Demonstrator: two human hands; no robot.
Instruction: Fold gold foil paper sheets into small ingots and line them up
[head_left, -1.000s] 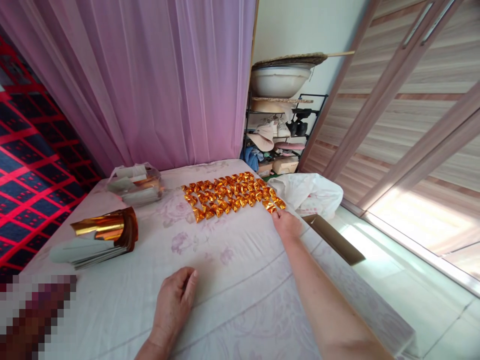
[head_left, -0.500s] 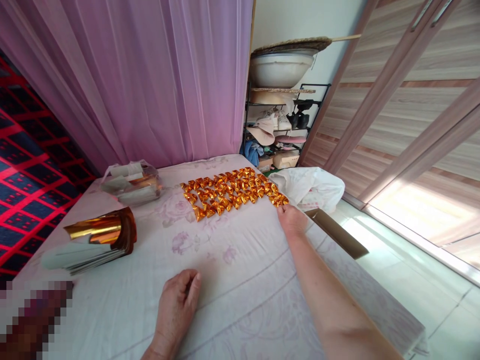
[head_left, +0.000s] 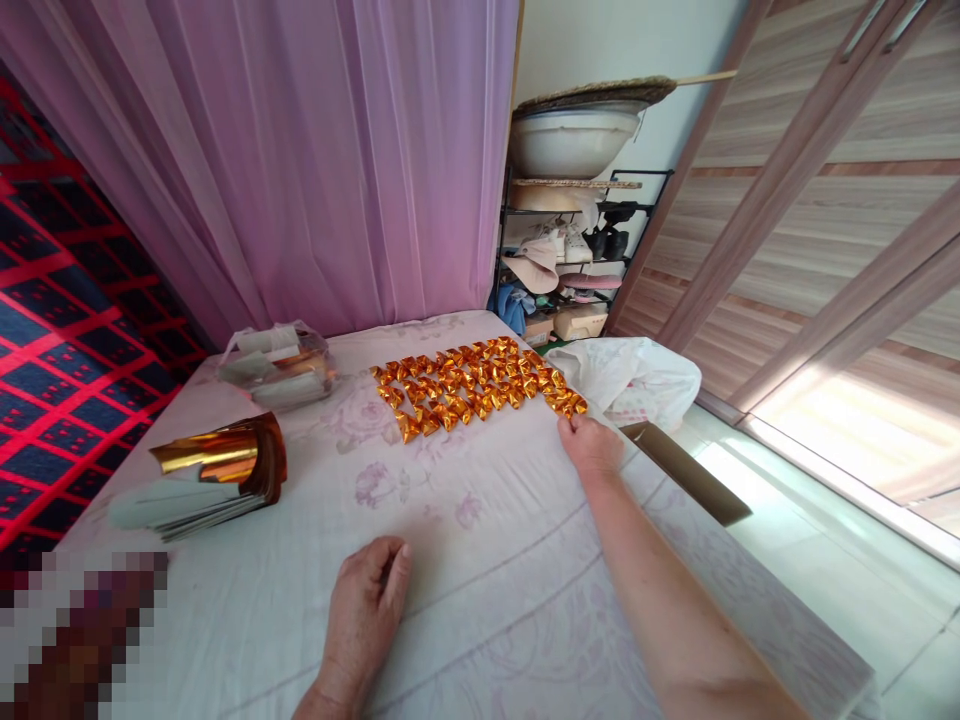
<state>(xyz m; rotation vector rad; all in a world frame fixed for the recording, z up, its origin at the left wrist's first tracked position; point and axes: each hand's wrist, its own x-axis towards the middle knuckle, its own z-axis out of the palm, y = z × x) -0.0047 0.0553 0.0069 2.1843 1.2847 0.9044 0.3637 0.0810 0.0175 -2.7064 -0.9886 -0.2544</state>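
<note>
At the near right end of several rows of folded gold paper ingots (head_left: pixel 469 385), my right hand (head_left: pixel 594 448) reaches out with its fingers closed. Its thumb and fingertips press at a gold paper ingot (head_left: pixel 568 402) in the last short row; the fingertips are partly hidden. My left hand (head_left: pixel 367 598) rests curled on the floral sheet (head_left: pixel 480 560), closer to me, with nothing visible in it. Left of the rows lies a curved stack of gold foil paper sheets (head_left: pixel 225 465), white backs partly showing.
A clear plastic bag (head_left: pixel 277 365) of more paper sits at the far left. Past the right edge are a white plastic bag (head_left: pixel 637 375) and an open brown carton (head_left: pixel 690 472). A shoe rack (head_left: pixel 577 225), purple curtain (head_left: pixel 360 170) and wardrobe (head_left: pixel 810 220) stand behind.
The whole view has shifted slightly, so things appear a little further right. My right hand stays at the end of the ingot rows; my left hand stays curled on the sheet.
</note>
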